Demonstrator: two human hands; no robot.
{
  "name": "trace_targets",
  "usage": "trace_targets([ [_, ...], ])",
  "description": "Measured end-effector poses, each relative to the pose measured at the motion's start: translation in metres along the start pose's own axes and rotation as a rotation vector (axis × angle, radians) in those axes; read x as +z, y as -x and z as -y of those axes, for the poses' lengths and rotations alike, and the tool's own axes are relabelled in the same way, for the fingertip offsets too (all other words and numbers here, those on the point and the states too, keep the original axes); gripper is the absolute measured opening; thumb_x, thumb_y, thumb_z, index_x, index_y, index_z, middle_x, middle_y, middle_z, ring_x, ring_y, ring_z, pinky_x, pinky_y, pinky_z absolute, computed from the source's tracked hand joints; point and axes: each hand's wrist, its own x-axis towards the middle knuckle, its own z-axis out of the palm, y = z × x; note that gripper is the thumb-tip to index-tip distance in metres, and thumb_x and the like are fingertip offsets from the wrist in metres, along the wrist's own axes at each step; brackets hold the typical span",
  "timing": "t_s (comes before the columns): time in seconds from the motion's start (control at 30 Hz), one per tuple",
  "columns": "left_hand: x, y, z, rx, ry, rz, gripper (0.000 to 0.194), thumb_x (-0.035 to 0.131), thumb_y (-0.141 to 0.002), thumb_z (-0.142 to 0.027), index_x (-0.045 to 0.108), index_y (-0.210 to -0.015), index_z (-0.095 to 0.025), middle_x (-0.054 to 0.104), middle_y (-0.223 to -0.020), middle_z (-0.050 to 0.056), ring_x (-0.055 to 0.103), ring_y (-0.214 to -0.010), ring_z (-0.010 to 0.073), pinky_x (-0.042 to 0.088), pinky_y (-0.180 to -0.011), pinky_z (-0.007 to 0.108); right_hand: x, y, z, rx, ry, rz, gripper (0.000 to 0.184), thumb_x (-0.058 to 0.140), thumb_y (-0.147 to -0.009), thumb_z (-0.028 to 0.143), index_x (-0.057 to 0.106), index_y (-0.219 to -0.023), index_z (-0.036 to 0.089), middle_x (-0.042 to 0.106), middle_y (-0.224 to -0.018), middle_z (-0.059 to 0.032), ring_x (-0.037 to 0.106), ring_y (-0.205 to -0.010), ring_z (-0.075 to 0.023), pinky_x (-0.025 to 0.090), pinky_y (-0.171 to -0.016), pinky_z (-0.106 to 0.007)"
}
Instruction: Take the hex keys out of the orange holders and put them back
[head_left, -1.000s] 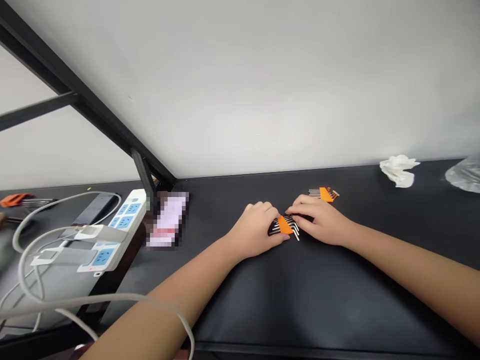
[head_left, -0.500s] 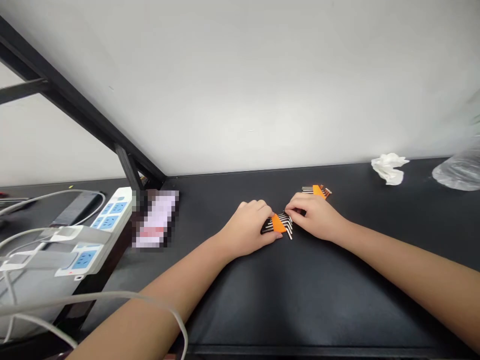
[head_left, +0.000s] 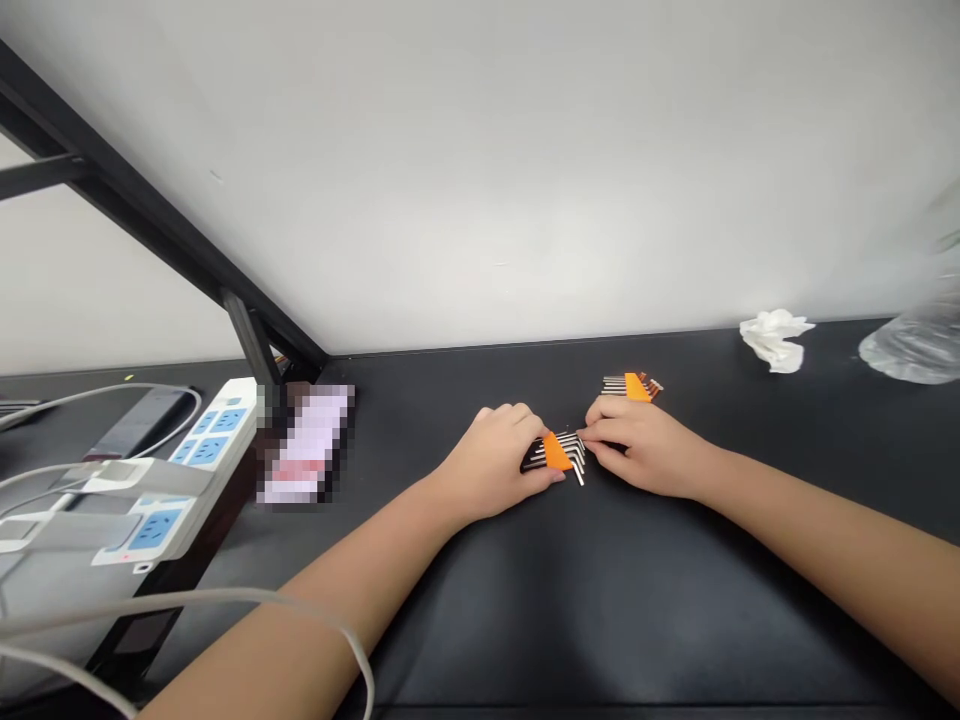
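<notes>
A set of hex keys in an orange holder lies on the black table between my two hands. My left hand grips the holder from the left, fingers curled over it. My right hand pinches the bent ends of the keys on the right side of the set. A second hex key set with an orange holder lies just behind my right hand, untouched.
A crumpled white tissue and a clear plastic bag lie at the back right. At the left are a blurred-out flat object, a white and blue power strip with grey cables, and a black frame strut.
The view has shifted a little. My right hand has slid slightly right along the keys' ends; my left hand keeps its hold on the orange holder.
</notes>
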Motion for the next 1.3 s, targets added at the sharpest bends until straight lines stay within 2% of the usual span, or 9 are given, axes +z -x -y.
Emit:
trace_targets([
  [0.27,-0.001,0.001,0.0,0.002,0.034,-0.011,0.03,0.071,-0.088,-0.046,0.064,-0.109,-0.025,0.065,-0.107,0.003,0.06,-0.098,0.0217,0.041,-0.087,0.039,-0.007,0.0,-0.002,-0.081,0.095,0.026,0.022,0.054,-0.095,0.015,0.076,-0.093,0.017,0.066,-0.096,-0.0104,0.063,-0.083,-0.02,0.052,-0.076,-0.036],
  [0.4,-0.001,0.001,-0.001,0.006,0.019,-0.013,0.03,0.07,-0.088,-0.046,0.064,-0.107,-0.024,0.064,-0.105,0.003,0.06,-0.097,0.0223,0.041,-0.087,0.039,-0.005,-0.002,-0.001,-0.045,0.07,-0.009,0.029,0.056,-0.096,0.019,0.071,-0.121,0.017,0.067,-0.108,-0.0118,0.064,-0.097,-0.0223,0.054,-0.086,-0.038],
  [0.47,-0.001,0.0,-0.001,0.009,0.008,-0.013,0.028,0.07,-0.088,-0.046,0.064,-0.105,-0.024,0.063,-0.103,0.003,0.06,-0.096,0.0225,0.041,-0.086,0.039,-0.001,-0.005,-0.001,-0.039,0.064,-0.007,0.032,0.057,-0.098,0.022,0.069,-0.127,0.019,0.066,-0.111,-0.0114,0.064,-0.099,-0.0224,0.054,-0.086,-0.038],
  [0.6,-0.002,-0.001,-0.003,0.003,-0.003,-0.005,0.025,0.068,-0.088,-0.045,0.065,-0.101,-0.024,0.062,-0.101,0.003,0.059,-0.095,0.0224,0.042,-0.086,0.039,0.005,-0.008,-0.004,-0.071,0.123,0.016,0.026,0.054,-0.099,0.02,0.075,-0.115,0.021,0.067,-0.108,-0.0111,0.064,-0.096,-0.0228,0.054,-0.084,-0.038],
  [0.73,-0.002,-0.001,-0.004,0.0,-0.011,-0.002,0.027,0.069,-0.088,-0.045,0.064,-0.103,-0.024,0.062,-0.102,0.003,0.059,-0.094,0.0226,0.041,-0.086,0.039,0.0,-0.004,-0.006,-0.098,0.185,0.041,0.025,0.055,-0.097,0.017,0.077,-0.109,0.018,0.068,-0.109,-0.0125,0.064,-0.097,-0.0245,0.054,-0.086,-0.04],
  [0.93,-0.001,-0.001,-0.003,-0.004,-0.013,0.001,0.029,0.07,-0.087,-0.046,0.064,-0.104,-0.023,0.063,-0.103,0.004,0.059,-0.095,0.0229,0.041,-0.085,0.039,-0.005,0.001,0.0,-0.035,0.07,0.022,0.025,0.056,-0.094,0.015,0.077,-0.107,0.018,0.067,-0.103,-0.0108,0.064,-0.091,-0.0222,0.054,-0.082,-0.038],
  [1.1,0.0,-0.001,-0.003,0.0,0.003,-0.015,0.029,0.07,-0.087,-0.046,0.064,-0.104,-0.024,0.064,-0.102,0.002,0.06,-0.095,0.0219,0.041,-0.086,0.039,-0.004,0.003,0.004,0.085,-0.026,0.006,0.026,0.054,-0.093,0.013,0.077,-0.102,0.02,0.065,-0.098,-0.0081,0.063,-0.084,-0.0192,0.054,-0.076,-0.035],
  [1.2,0.0,-0.001,-0.003,0.0,-0.003,-0.02,0.029,0.07,-0.087,-0.045,0.064,-0.105,-0.024,0.064,-0.102,0.002,0.059,-0.095,0.022,0.041,-0.086,0.039,-0.006,0.007,0.009,0.101,0.024,0.028,0.025,0.054,-0.096,0.018,0.077,-0.106,0.02,0.063,-0.098,-0.0088,0.062,-0.084,-0.0199,0.055,-0.077,-0.037],
  [1.3,-0.001,-0.001,-0.003,-0.002,-0.016,-0.026,0.026,0.07,-0.086,-0.043,0.064,-0.103,-0.023,0.063,-0.101,0.003,0.059,-0.094,0.0224,0.041,-0.085,0.039,-0.007,0.011,0.016,0.079,0.128,0.085,0.03,0.062,-0.096,0.031,0.072,-0.122,0.019,0.062,-0.101,-0.0111,0.061,-0.088,-0.0238,0.056,-0.079,-0.041],
])
